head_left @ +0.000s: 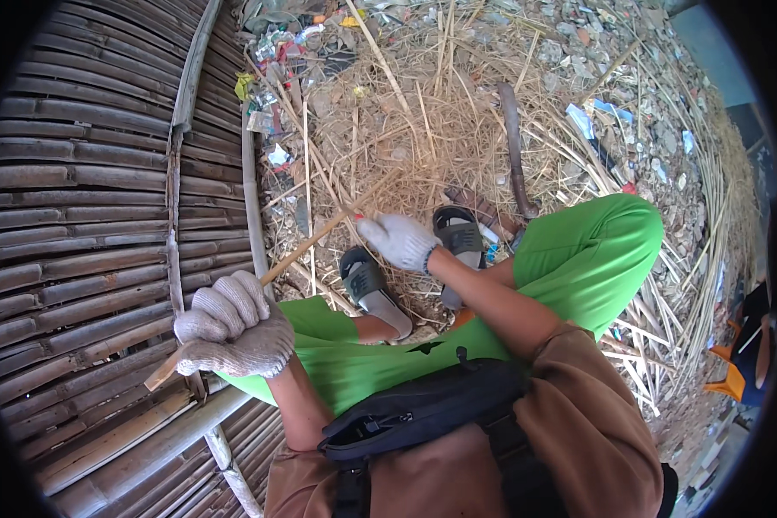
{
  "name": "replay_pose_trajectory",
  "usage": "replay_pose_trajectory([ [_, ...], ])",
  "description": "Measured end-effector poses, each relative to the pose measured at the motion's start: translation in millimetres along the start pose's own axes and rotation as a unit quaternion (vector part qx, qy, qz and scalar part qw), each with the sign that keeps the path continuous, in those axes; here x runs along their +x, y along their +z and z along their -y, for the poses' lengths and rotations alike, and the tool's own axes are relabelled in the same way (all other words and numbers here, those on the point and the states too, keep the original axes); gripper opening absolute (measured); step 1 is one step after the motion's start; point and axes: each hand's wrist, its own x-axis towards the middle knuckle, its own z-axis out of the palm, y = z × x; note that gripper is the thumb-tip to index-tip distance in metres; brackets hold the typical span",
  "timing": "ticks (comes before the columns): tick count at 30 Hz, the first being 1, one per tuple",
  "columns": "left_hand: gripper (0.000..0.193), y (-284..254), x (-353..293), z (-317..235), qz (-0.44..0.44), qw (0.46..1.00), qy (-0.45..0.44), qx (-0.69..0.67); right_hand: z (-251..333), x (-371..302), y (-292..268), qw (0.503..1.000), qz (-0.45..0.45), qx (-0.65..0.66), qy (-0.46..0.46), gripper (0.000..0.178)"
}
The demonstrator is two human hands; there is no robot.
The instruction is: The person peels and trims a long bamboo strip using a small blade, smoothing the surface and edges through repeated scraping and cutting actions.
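My left hand point(237, 328), in a whitish knitted glove, is closed around a bamboo strip point(298, 256). One end of the strip sticks out below the fist at the left; the other slants up and away to the right, over the ground. My right hand point(399, 242), gloved the same way, is closed at the strip's middle, beside its upper side. A small red bit and a narrow dark piece point(349, 211) show at its fingertips, against the strip. Most of what it grips is hidden, so its kind is unclear.
A bamboo slat wall or platform point(95, 207) runs along the left. Pale shavings point(397, 147) and litter cover the ground ahead. A curved dark tool or stick point(514, 151) lies beyond my sandaled feet point(371, 281). Thin strips point(647, 345) are scattered at the right.
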Motion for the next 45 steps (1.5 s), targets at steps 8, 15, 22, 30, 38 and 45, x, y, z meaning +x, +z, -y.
replay_pose_trajectory([
  [8,0.051,-9,1,-8,0.117,0.991,-0.063,-0.022,-18,3,-10,0.997,-0.027,-0.047,0.046,0.078],
  [15,0.044,-10,-1,-16,0.137,0.988,-0.067,-0.009,24,-12,-10,1.0,0.014,-0.004,0.014,0.078],
  [22,0.038,-18,0,-18,0.151,0.985,-0.082,-0.009,54,-25,-8,0.998,0.036,-0.011,-0.049,0.079],
  [30,0.04,-13,2,-18,0.163,0.982,-0.09,0.023,-10,4,-3,0.999,-0.008,-0.026,0.023,0.077],
  [38,0.041,7,-1,-17,0.097,0.991,-0.08,0.035,-15,5,3,0.994,-0.074,-0.01,0.076,0.077],
  [45,0.039,12,-1,-13,0.077,0.994,-0.069,0.031,20,-8,9,0.999,-0.024,0.031,-0.006,0.079],
])
